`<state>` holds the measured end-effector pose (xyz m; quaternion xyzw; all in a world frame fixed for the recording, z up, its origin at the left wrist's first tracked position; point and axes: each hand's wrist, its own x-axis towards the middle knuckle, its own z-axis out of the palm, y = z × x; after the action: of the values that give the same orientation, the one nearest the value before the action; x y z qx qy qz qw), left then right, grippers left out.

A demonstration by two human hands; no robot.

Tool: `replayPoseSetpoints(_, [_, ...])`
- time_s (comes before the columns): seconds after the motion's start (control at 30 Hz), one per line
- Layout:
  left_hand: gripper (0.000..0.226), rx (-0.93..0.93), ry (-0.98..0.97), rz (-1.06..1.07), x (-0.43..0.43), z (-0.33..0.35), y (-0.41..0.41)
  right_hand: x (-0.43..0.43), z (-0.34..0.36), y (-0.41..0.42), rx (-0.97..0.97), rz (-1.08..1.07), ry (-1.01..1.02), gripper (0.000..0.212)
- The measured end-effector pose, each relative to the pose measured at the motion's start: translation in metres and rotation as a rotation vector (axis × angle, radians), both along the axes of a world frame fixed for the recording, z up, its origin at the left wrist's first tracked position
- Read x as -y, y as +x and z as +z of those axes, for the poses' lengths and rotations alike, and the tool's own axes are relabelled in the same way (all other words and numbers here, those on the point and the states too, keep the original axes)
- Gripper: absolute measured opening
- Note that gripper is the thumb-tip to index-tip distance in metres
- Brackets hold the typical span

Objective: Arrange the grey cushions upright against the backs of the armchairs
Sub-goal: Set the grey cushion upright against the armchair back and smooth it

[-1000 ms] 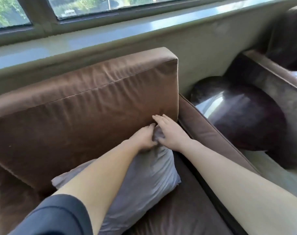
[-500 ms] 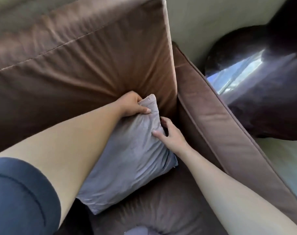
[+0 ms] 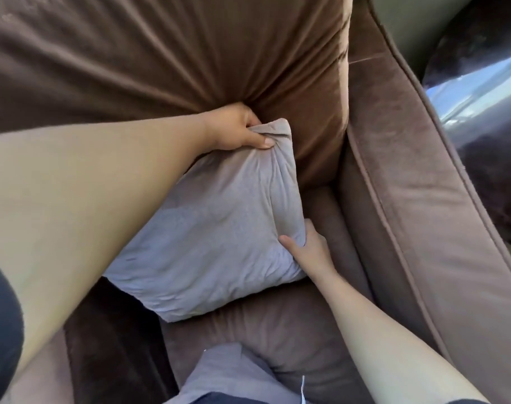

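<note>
To seat the cushion point(image 3: 210, 228) well, the person should raise its top corner, press it flat into the backrest point(image 3: 167, 53), and settle its lower edge into the seat point(image 3: 277, 322) crease so it stands without sagging. The left hand point(image 3: 234, 129) pinches the bunched top corner; the right hand point(image 3: 309, 246) clasps the right edge lower down. The cushion leans tilted between them, its top touching the backrest, beside the armrest point(image 3: 408, 199).

Daylight enters from the upper right, throwing hard glare off a glossy dark surface point(image 3: 478, 91) and brightening the armrest point(image 3: 423, 217). The seat point(image 3: 111, 339) at lower left sinks into deep shadow. Wide-angle distortion swells the near forearm point(image 3: 82, 199), and edges go soft.
</note>
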<state>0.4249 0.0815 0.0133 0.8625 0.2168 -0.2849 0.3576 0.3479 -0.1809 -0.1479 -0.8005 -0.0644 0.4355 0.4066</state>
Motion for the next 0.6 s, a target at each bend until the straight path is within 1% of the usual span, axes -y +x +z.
replayPoseSetpoints(0.1, [0.039, 0.003, 0.012, -0.001, 0.0, 0.002, 0.001, 0.01, -0.009, -0.011, 0.01, -0.031, -0.054, 0.052])
replayPoseSetpoints(0.17, [0.034, 0.002, 0.017, -0.007, 0.001, 0.002, 0.001, 0.013, -0.013, -0.023, 0.043, -0.055, -0.08, 0.05])
replayPoseSetpoints(0.23, [0.037, 0.011, 0.023, -0.012, 0.001, 0.002, 0.0, 0.017, -0.014, -0.031, 0.064, -0.046, -0.086, 0.048])
replayPoseSetpoints(0.33, [0.04, 0.021, 0.032, -0.009, 0.002, 0.003, -0.002, 0.021, -0.016, -0.032, 0.103, 0.012, -0.101, 0.048])
replayPoseSetpoints(0.47, [0.034, 0.014, 0.035, -0.01, 0.003, 0.005, -0.002, 0.021, -0.015, -0.032, 0.154, 0.068, -0.112, 0.049])
replayPoseSetpoints(0.6, [0.035, 0.014, 0.046, -0.011, 0.001, 0.005, -0.001, 0.032, -0.02, -0.035, 0.18, 0.171, -0.138, 0.053])
